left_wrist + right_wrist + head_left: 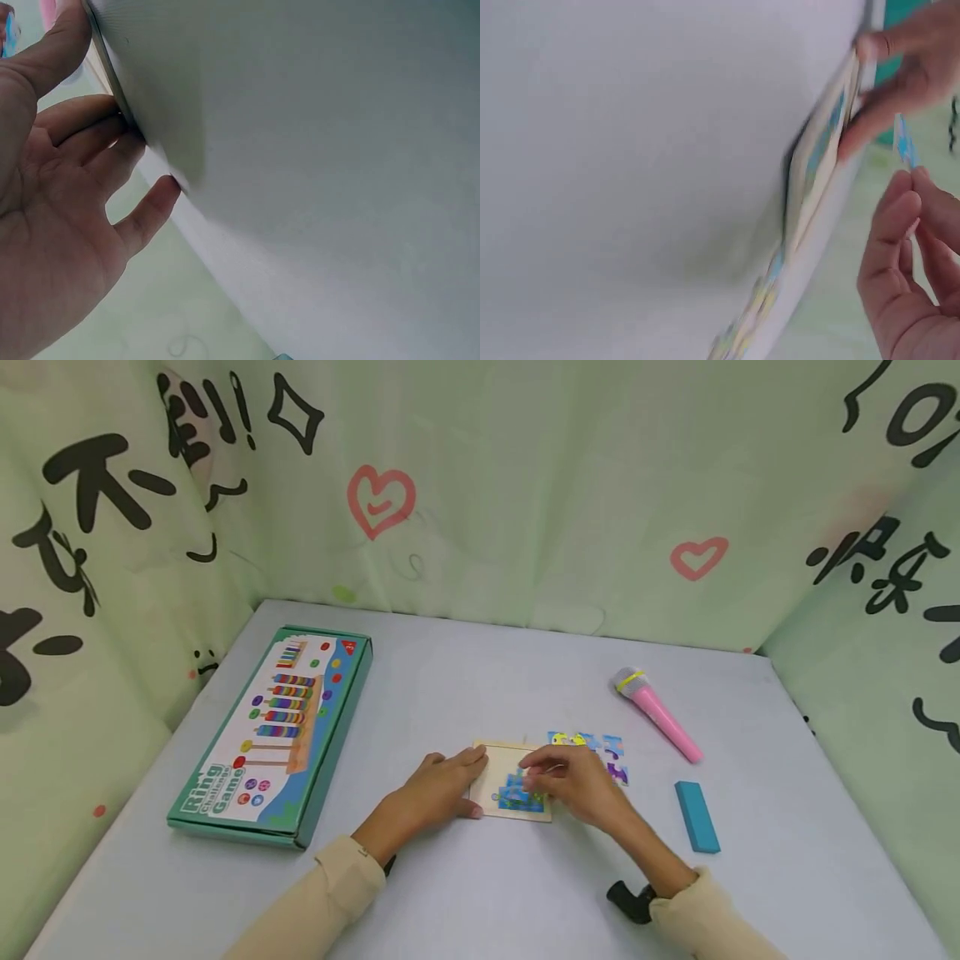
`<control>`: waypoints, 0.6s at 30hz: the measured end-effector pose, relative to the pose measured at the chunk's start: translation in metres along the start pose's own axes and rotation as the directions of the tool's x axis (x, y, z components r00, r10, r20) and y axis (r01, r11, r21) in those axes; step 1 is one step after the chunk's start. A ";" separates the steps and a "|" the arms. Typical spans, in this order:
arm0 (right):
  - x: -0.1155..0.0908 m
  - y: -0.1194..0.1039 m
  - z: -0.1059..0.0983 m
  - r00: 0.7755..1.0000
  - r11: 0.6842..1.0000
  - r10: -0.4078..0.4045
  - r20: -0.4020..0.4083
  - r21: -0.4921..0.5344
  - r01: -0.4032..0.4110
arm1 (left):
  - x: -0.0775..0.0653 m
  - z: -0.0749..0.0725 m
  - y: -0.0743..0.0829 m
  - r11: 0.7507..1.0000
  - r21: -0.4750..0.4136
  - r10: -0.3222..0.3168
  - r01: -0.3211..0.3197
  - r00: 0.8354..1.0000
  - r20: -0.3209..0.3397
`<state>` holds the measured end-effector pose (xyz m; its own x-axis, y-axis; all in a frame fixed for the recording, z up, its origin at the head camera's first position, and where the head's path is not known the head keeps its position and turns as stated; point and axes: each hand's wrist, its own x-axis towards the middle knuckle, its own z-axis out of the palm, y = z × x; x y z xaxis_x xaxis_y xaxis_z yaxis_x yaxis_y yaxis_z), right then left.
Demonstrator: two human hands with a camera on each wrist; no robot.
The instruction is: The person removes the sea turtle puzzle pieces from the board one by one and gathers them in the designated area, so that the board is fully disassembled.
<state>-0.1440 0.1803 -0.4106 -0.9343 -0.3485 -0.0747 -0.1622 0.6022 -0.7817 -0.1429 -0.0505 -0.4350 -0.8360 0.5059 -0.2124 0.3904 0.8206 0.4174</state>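
Note:
A small wooden puzzle board (497,762) lies on the table, with blue puzzle pieces (516,799) fitted along its near side. My left hand (431,795) holds the board's left end, thumb at the near corner and fingers at the far one. Above the board's right side, my right hand (581,783) pinches a small blue puzzle piece (905,142) between thumb and fingertips. That piece stands apart from the board in the right wrist view. Beyond my right hand lie loose colourful puzzle pieces (613,746), partly hidden by it.
A green boxed ring game (270,735) lies at the left of the table (450,668). On the right are a pink toy microphone (663,718) and a teal block (697,817). Light green curtains (525,510) with drawings stand behind and at the sides.

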 end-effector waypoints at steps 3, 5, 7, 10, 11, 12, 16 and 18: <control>-0.013 0.017 -0.022 0.985 0.985 0.172 -0.017 -0.008 -0.172 | 0.001 0.001 0.004 1.000 -0.006 -0.026 0.026 1.000 0.007; -0.019 0.028 -0.029 0.968 0.968 0.252 -0.008 -0.017 -0.252 | 0.001 0.002 0.006 0.999 -0.003 -0.044 0.044 0.999 0.018; -0.023 0.036 -0.030 0.957 0.957 0.289 0.009 -0.015 -0.289 | 0.000 0.002 0.008 0.999 0.001 -0.053 0.053 0.998 0.027; -0.023 0.042 -0.029 0.959 0.959 0.283 0.013 -0.017 -0.283 | 0.000 0.000 0.009 0.999 0.012 -0.051 0.050 0.998 0.026; -0.023 0.042 -0.028 0.963 0.962 0.271 0.006 -0.029 -0.271 | 0.000 0.000 0.009 0.999 0.011 -0.049 0.048 0.999 0.023; -0.022 0.041 -0.028 0.965 0.964 0.262 -0.004 -0.043 -0.262 | -0.001 -0.001 0.009 0.999 0.007 -0.047 0.047 0.999 0.023; -0.019 0.034 -0.023 0.977 0.966 0.212 -0.037 -0.141 -0.215 | -0.001 -0.003 0.009 0.999 -0.004 -0.047 0.047 0.999 0.021; -0.019 0.030 -0.020 0.979 0.962 0.198 -0.052 -0.181 -0.204 | -0.001 -0.004 0.009 0.999 -0.002 -0.047 0.047 0.999 0.021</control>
<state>-0.1376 0.2197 -0.4205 -0.9633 -0.1843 -0.1953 -0.0227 0.7804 -0.6248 -0.1400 -0.0441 -0.4276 -0.8450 0.4722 -0.2508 0.3499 0.8431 0.4084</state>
